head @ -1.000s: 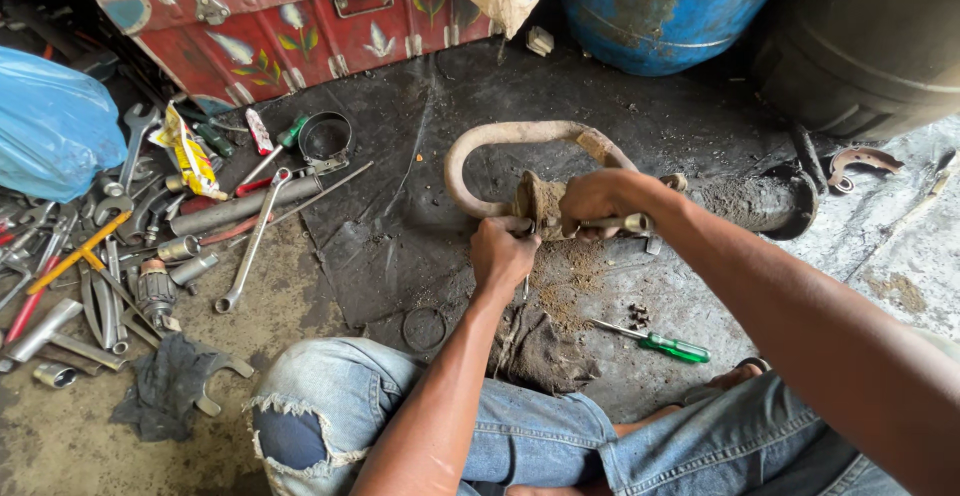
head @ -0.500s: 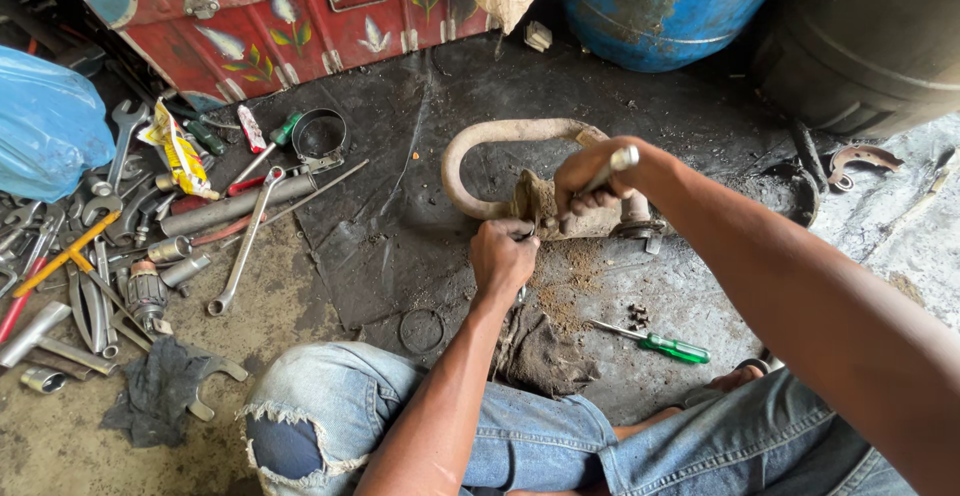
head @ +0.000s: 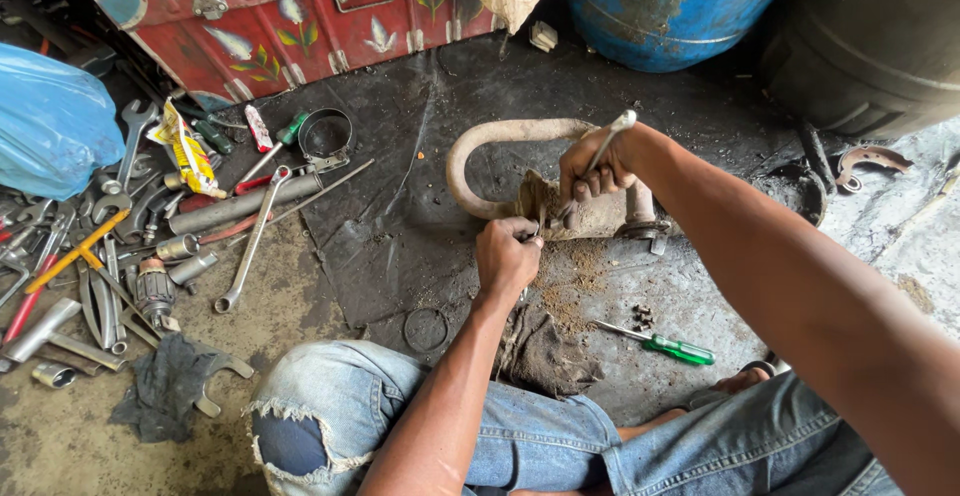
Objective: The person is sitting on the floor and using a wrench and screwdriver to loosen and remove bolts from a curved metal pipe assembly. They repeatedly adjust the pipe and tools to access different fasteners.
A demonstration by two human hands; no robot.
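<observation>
Working on a rusted, curved metal pipe fitting (head: 505,138) that lies on a dark, oily mat (head: 400,216) on the workshop floor, a seated person in torn blue jeans (head: 400,426) uses both hands. The right hand (head: 592,171) is closed in a fist around a slim metal rod tool (head: 606,144), whose bright upper end sticks out above the knuckles while its lower end points down at the flanged end of the fitting. The left hand (head: 508,254) is curled, fingertips pressed together against the near edge of the same flange; whether it pinches a small part there cannot be told. The fitting thus lies directly under and between the two hands, its bend arching away to the person's left and its flange touching both. Judged risks: the rod may slip off the corroded metal under force and strike the left fingers, which sit just beside its tip; the loose fitting, braced only by hand, may rotate or skid on the greasy mat; rust flakes (head: 570,281) already scattered below suggest brittle metal that could crumble. A green-handled screwdriver (head: 668,344) lies near the right knee, a dirty rag (head: 545,351) just in front of the legs. Spanners and other tools (head: 130,246) lie well apart on the left, before a red painted metal box (head: 300,26); a blue drum (head: 680,1) stands beyond.
</observation>
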